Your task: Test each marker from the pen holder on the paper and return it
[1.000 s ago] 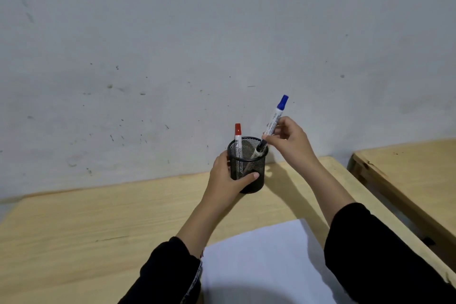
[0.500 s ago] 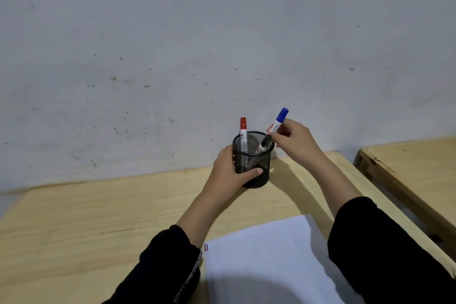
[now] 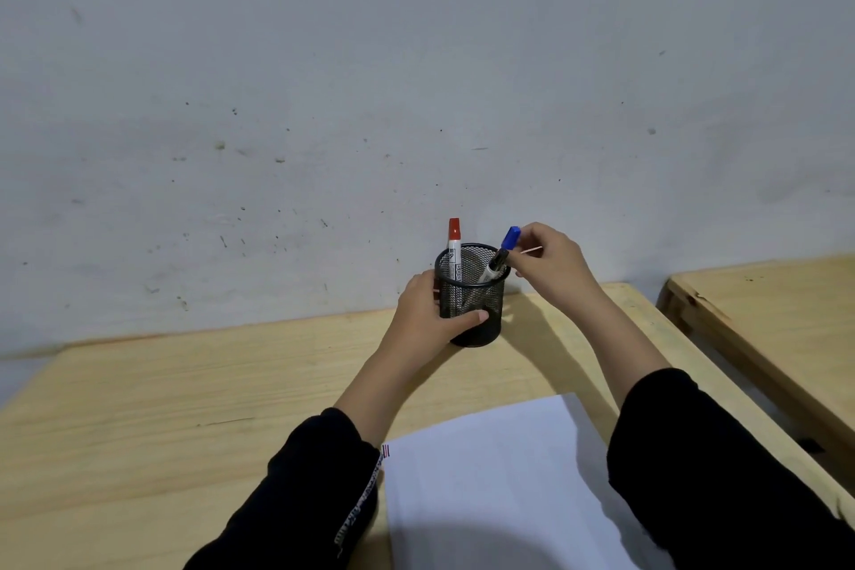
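A black mesh pen holder (image 3: 481,296) stands near the back of the wooden desk (image 3: 185,407). My left hand (image 3: 428,315) is wrapped around its left side. A red-capped marker (image 3: 454,241) stands upright inside. A blue-capped marker (image 3: 508,242) leans against the holder's right rim, most of its barrel inside. My right hand (image 3: 550,264) pinches it just below the cap. White paper (image 3: 499,486) lies at the near edge of the desk, between my forearms.
A grey, speckled wall (image 3: 416,83) rises directly behind the desk. A second wooden desk (image 3: 777,315) stands to the right across a narrow gap. My black sleeves (image 3: 721,477) cover part of the paper.
My right hand has lowered the blue marker into the holder; a second ago most of its barrel stood above the rim. My left hand kept its hold on the holder.
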The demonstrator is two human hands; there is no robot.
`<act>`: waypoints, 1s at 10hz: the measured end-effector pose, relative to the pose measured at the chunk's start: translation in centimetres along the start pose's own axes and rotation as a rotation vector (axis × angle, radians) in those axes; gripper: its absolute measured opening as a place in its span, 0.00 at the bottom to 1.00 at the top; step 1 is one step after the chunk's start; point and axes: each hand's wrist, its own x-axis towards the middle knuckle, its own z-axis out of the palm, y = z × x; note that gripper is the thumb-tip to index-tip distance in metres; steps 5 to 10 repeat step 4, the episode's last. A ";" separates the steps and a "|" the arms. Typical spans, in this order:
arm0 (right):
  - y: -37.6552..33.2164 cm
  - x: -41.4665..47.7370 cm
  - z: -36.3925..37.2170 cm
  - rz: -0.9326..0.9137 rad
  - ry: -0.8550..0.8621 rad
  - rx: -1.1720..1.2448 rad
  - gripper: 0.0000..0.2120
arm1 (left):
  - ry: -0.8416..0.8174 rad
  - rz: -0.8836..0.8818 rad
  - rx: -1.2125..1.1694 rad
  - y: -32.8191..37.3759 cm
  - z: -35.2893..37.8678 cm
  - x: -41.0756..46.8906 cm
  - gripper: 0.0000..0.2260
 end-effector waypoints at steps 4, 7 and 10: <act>-1.6 -3.0 -2.0 0.041 0.014 -0.057 0.09 | -0.014 -0.052 0.166 2.7 -2.5 -2.0 0.25; -1.6 -3.0 -2.0 0.041 0.014 -0.057 0.09 | -0.014 -0.052 0.166 2.7 -2.5 -2.0 0.25; -1.6 -3.0 -2.0 0.041 0.014 -0.057 0.09 | -0.014 -0.052 0.166 2.7 -2.5 -2.0 0.25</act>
